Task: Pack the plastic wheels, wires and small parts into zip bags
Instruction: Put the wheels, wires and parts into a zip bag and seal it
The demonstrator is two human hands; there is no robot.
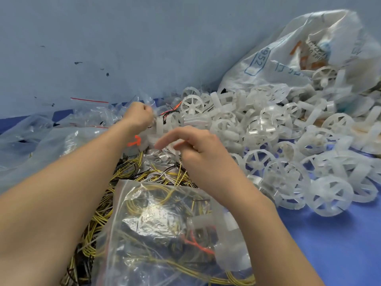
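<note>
The left hand (pixel 139 115) is clenched on the crumpled mouth of a thin clear plastic zip bag (pixel 142 97) at the back of the blue table (pixel 329 244). The right hand (pixel 198 147) hovers with its fingers curled beside the heap of translucent white spoked plastic wheels (pixel 288 162), and blur hides whether it pinches a part. Tangled yellow and black wires (pixel 127 172) lie under both forearms, so a loop could snag and drag, and a slack bag mouth could let a wheel slip past.
</note>
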